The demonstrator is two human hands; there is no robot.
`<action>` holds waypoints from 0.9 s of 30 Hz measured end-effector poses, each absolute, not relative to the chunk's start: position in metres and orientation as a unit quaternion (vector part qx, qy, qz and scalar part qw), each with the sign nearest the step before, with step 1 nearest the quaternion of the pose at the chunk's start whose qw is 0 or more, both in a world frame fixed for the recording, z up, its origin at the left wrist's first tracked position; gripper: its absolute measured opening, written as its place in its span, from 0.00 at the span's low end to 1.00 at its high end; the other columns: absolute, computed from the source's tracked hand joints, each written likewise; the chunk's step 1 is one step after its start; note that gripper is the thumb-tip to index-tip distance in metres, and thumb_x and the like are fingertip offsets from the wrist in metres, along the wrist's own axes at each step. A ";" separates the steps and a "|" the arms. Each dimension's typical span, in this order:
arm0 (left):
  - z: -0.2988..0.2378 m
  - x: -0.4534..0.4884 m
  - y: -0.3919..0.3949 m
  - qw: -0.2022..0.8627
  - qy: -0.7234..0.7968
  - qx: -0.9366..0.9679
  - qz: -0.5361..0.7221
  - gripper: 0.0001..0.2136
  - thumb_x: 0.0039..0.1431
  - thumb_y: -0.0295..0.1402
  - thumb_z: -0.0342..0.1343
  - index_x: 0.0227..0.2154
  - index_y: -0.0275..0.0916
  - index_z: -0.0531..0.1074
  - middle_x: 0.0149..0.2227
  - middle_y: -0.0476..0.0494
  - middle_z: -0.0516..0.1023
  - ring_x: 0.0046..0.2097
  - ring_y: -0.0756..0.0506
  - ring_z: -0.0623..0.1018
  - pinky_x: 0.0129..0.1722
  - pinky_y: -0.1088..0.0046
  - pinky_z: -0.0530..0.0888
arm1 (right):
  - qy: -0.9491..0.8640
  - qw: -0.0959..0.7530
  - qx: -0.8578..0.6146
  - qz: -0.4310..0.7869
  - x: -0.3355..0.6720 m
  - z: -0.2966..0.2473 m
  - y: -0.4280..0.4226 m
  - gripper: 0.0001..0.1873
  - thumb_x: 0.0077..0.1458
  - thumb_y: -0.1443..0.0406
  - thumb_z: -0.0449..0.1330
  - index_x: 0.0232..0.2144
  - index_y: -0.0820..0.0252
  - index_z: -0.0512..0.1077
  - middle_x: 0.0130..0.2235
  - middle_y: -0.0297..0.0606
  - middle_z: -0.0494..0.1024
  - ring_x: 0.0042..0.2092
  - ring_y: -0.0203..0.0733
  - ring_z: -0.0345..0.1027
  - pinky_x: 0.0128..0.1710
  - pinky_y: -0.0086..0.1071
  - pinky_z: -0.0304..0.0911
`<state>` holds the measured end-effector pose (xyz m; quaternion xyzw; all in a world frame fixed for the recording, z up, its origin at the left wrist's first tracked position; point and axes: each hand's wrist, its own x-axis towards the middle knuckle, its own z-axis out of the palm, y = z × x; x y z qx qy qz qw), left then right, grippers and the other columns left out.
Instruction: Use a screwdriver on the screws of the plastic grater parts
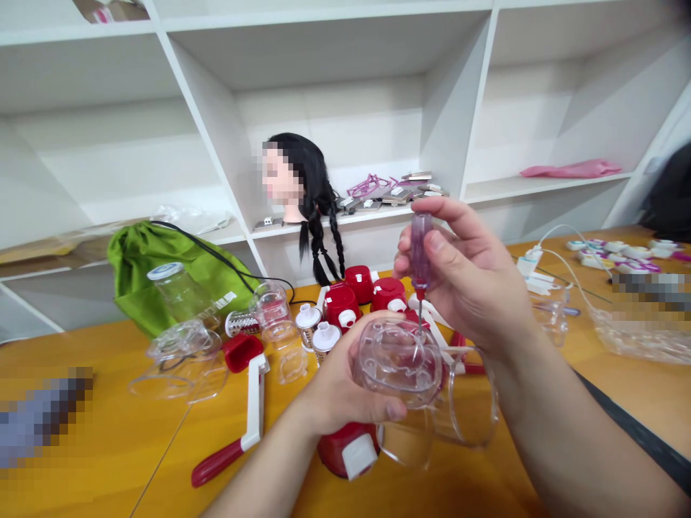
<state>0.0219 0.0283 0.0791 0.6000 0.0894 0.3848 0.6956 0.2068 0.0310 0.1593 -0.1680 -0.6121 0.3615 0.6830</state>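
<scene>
While the right hand (458, 280) holds a slim screwdriver with a translucent purple handle and red collar (421, 248) upright, its fingers (437, 216) and thumb pinching the handle, the left hand (345, 381) cups a round clear plastic housing (398, 363) from below, with its fingers (396, 410) curled close together under the rim. The screwdriver's thin metal shaft points down into the housing, though the exact spot where the tip lands is hard to tell through the plastic. Both hands work in the air above an orange-yellow wooden surface (108, 432). A clear plastic jug (467, 406) stands just behind the housing, and a red-and-white plastic base (348, 450) sits directly beneath it, close under the left wrist, leaving little room to lower the hands there. To the left, a red-and-white crank handle (253, 406) lies near the left forearm. Red plastic lids (356, 295) crowd the space ahead of the hands, beside a clear plastic jar (181, 295) and a green drawstring bag (173, 277). Farther ahead, a white shelf (335, 223) carries a mannequin head with long black braids (302, 180). At right, a dark strip (637, 432) runs along the surface's edge, beyond the right forearm
</scene>
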 end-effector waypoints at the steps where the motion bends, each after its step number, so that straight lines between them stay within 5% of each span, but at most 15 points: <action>1: 0.079 0.022 0.029 0.693 0.088 0.602 0.387 0.37 0.42 0.29 0.76 0.57 0.48 0.71 0.55 0.43 0.75 0.56 0.42 0.77 0.55 0.66 0.74 | -0.611 0.682 -0.167 0.366 0.207 0.159 0.031 0.13 0.64 0.59 0.62 0.50 0.45 0.71 0.37 0.32 0.76 0.37 0.40 0.75 0.41 0.39 0.76; 8: 0.081 0.020 0.028 0.675 0.094 0.619 0.390 0.38 0.41 0.30 0.77 0.58 0.48 0.70 0.56 0.41 0.75 0.56 0.40 0.76 0.55 0.62 0.74 | -0.610 0.687 -0.155 0.363 0.208 0.158 0.031 0.10 0.66 0.57 0.60 0.49 0.43 0.70 0.37 0.32 0.77 0.33 0.39 0.74 0.36 0.38 0.75; 14: 0.078 0.021 0.027 0.676 0.125 0.621 0.377 0.40 0.38 0.34 0.78 0.58 0.45 0.70 0.55 0.39 0.75 0.56 0.37 0.76 0.56 0.60 0.73 | -0.602 0.703 -0.164 0.342 0.206 0.161 0.031 0.16 0.54 0.59 0.72 0.43 0.45 0.72 0.36 0.28 0.74 0.30 0.35 0.74 0.34 0.35 0.76; 21: 0.081 0.019 0.029 0.669 0.101 0.624 0.390 0.37 0.43 0.31 0.76 0.58 0.47 0.70 0.57 0.39 0.75 0.56 0.38 0.77 0.55 0.60 0.74 | -0.628 0.681 -0.177 0.331 0.208 0.156 0.033 0.18 0.64 0.55 0.62 0.55 0.42 0.70 0.38 0.34 0.78 0.37 0.42 0.76 0.40 0.41 0.76; 27: 0.082 0.017 0.029 0.665 0.108 0.635 0.378 0.38 0.42 0.33 0.76 0.58 0.46 0.70 0.55 0.38 0.76 0.56 0.36 0.77 0.54 0.57 0.75 | -0.609 0.691 -0.156 0.358 0.206 0.156 0.036 0.14 0.63 0.53 0.63 0.49 0.44 0.71 0.38 0.32 0.75 0.32 0.38 0.70 0.36 0.37 0.73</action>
